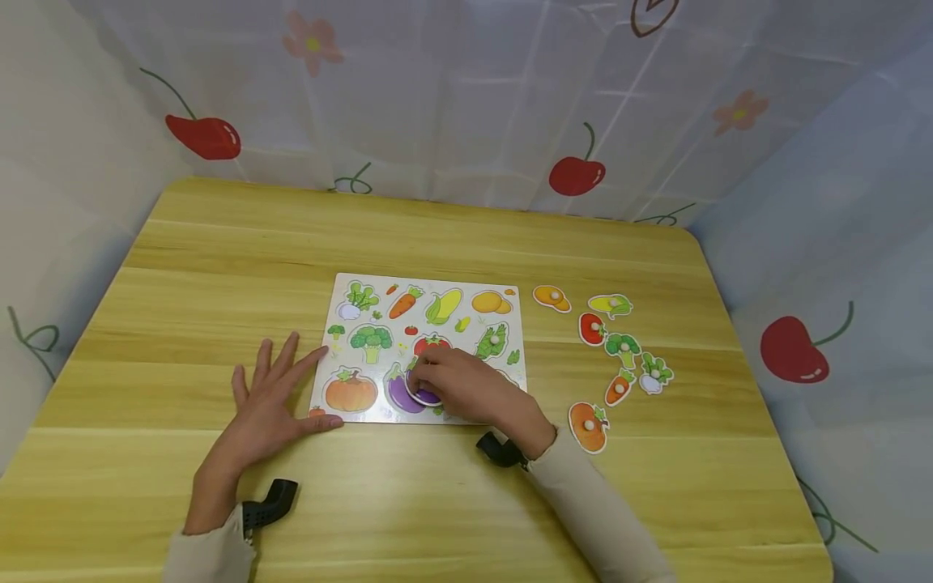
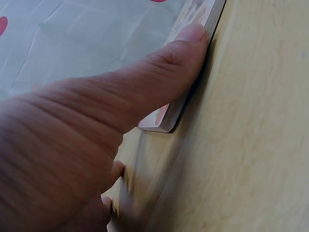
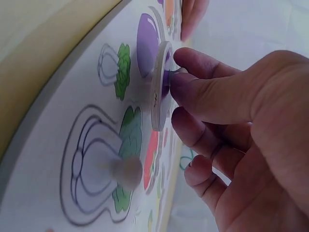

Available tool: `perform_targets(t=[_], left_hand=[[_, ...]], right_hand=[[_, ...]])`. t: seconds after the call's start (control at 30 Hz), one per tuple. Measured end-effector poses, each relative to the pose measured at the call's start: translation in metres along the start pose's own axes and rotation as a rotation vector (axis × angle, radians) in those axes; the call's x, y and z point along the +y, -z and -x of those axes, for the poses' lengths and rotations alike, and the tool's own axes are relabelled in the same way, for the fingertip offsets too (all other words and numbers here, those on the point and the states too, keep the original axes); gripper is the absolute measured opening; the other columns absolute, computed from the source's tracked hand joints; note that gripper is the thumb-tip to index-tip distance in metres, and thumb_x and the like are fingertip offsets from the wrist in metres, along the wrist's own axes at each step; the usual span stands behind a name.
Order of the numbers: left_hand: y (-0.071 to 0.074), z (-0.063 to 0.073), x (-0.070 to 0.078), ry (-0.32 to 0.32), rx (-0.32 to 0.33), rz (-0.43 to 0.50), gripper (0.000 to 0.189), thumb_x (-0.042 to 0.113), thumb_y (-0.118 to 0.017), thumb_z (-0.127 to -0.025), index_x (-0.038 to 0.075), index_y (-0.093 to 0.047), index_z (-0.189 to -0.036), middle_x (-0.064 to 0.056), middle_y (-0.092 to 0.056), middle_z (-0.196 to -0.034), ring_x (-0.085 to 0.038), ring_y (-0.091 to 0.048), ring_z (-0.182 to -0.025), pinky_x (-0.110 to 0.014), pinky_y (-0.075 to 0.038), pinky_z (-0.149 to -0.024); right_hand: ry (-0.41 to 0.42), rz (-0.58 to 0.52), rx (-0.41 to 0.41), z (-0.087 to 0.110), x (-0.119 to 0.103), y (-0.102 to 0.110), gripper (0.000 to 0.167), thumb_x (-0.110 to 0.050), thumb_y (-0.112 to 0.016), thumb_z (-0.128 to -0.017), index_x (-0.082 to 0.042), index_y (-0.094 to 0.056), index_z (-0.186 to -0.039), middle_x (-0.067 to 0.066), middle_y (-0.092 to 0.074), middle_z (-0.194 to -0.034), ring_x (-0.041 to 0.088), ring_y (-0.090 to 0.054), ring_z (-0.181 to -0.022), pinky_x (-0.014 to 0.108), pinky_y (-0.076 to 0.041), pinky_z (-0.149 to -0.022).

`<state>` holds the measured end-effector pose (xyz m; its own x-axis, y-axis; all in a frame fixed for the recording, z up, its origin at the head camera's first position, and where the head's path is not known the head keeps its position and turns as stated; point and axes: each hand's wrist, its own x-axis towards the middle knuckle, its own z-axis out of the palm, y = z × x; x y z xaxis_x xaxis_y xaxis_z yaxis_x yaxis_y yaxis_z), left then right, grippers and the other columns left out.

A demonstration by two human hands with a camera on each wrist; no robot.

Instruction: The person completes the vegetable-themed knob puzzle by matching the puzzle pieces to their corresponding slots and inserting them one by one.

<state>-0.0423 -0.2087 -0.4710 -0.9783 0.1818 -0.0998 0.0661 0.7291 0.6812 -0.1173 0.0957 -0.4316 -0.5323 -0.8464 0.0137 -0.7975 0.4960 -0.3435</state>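
A white vegetable puzzle board lies on the table in front of me. By its small knob, my right hand pinches the eggplant puzzle piece between thumb and fingertip. In the right wrist view the piece is tilted close over the board, beside the purple printed eggplant. My left hand lies with fingers spread at the board's left side. Its thumb rests on the board's front edge near the corner, and the index fingertip is at the left edge. A knobbed bok choy piece sits in the board.
Right of the board lie loose knobbed pieces: potato, corn, tomato, broccoli, carrot, turnip and pumpkin. A leafy green piece sits in the board. Cherry-print curtains surround the wooden table.
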Motion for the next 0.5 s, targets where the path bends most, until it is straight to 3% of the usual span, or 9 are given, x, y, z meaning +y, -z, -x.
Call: perform_targets(t=[0.3, 0.5], left_hand=[[0.001, -0.001, 0.001, -0.011, 0.013, 0.005, 0.098, 0.047, -0.085, -0.075, 0.02, -0.036, -0.156, -0.023, -0.005, -0.167, -0.046, 0.016, -0.152, -0.071, 0.021, -0.107], [0.001, 0.0, 0.001, -0.004, 0.005, 0.008, 0.098, 0.048, -0.085, -0.075, 0.021, -0.036, -0.156, -0.023, -0.005, -0.167, -0.046, 0.016, -0.152, -0.071, 0.021, -0.107]], right_hand=[[-0.023, 0.043, -0.044, -0.015, -0.011, -0.003, 0.022, 0.0, -0.063, -0.095, -0.021, -0.071, -0.101, -0.005, -0.064, -0.104, 0.012, -0.059, -0.099, 0.024, -0.049, -0.091], [-0.025, 0.091, -0.055, -0.019, -0.016, -0.009, 0.028, 0.004, -0.066, -0.09, -0.022, -0.07, -0.099, -0.004, -0.064, -0.105, 0.012, -0.06, -0.096, 0.024, -0.051, -0.086]])
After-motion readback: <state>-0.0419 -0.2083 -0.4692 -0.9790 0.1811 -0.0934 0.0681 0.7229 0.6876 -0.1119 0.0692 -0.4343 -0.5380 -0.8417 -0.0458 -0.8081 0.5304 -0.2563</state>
